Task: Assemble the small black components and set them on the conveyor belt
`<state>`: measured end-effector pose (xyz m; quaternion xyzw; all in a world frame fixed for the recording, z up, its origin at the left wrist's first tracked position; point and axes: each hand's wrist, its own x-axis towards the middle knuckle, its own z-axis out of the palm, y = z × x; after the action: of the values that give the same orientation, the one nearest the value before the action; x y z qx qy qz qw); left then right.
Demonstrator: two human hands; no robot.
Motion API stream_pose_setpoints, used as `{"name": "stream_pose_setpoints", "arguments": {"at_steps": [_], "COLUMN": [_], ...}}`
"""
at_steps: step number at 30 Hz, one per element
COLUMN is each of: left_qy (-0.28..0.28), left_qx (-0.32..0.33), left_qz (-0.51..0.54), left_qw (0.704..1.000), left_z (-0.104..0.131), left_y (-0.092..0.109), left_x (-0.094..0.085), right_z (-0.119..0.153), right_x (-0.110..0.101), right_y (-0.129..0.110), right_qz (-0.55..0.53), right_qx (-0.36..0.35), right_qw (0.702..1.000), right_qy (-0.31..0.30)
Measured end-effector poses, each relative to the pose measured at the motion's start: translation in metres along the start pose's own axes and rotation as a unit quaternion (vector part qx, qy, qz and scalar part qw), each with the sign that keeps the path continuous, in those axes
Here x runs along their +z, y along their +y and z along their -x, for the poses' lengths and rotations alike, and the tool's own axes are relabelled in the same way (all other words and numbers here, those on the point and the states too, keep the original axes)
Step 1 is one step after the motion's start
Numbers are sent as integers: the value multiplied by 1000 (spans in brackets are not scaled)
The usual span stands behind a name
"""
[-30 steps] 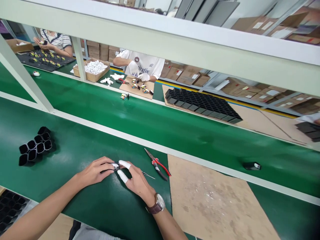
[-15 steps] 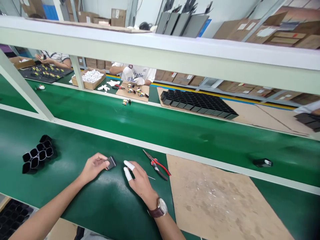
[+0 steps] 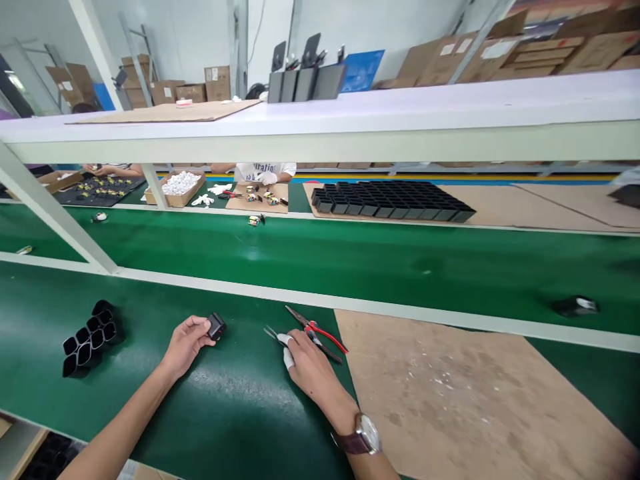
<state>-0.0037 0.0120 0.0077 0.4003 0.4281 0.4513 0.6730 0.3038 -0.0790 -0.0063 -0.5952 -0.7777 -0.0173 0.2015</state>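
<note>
My left hand [image 3: 186, 347] pinches a small black plastic case [image 3: 216, 327] between thumb and fingers, just above the green tabletop. To its right, my right hand [image 3: 313, 370], with white covers on two fingertips and a watch on the wrist, is closed on tweezers [image 3: 273, 333]. Their two thin tips point up and left, toward the case; the rest is hidden by the fingers. Right behind that hand lie long-nose pliers [image 3: 316, 333] with red and black handles. At the left stands a cluster of black, open-topped housings [image 3: 90, 339].
A worn cardboard sheet [image 3: 450, 393] covers the table's right side. Beyond a pale rail runs a green conveyor belt [image 3: 310, 250] carrying a black case [image 3: 576, 306] and small wired parts [image 3: 256, 220]. A white shelf beam [image 3: 320, 143] crosses above. Co-workers sit across the belt.
My right hand has taken hold of the tweezers and moved right and down. The left hand still holds the case. On the belt, the black case has shifted right. The camera view has tilted up.
</note>
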Motion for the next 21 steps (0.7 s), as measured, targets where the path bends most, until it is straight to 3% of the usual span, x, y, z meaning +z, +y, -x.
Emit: {"name": "stream_pose_setpoints", "arguments": {"at_steps": [3,6,10,13,16,19,20,21], "left_qy": [-34,10,104,143,142,94,44,-84], "left_qx": [69,161,201,204,211,206,183,110], "left_qz": [-187,-344,-394,-411,-411,-396,-379,-315], "left_qw": [979,925,891,877,875,890,906,939], "left_z": [-17,-58,-126,-153,-141,-85,-61,-37], "left_y": [4,25,70,94,90,60,47,34], "left_x": [8,12,5,0,8,26,32,36], "right_z": [-3,-4,-2,-1,-2,-3,-2,-2], "right_x": [9,14,19,21,22,22,22,22], "right_y": [6,8,8,9,11,11,11,11], "right_qz": [24,25,38,41,40,40,40,40], "right_qx": [23,33,36,34,35,40,41,42], "right_qw": [998,996,994,993,992,992,992,992], "right_qy": [44,76,95,106,113,112,110,108]}}
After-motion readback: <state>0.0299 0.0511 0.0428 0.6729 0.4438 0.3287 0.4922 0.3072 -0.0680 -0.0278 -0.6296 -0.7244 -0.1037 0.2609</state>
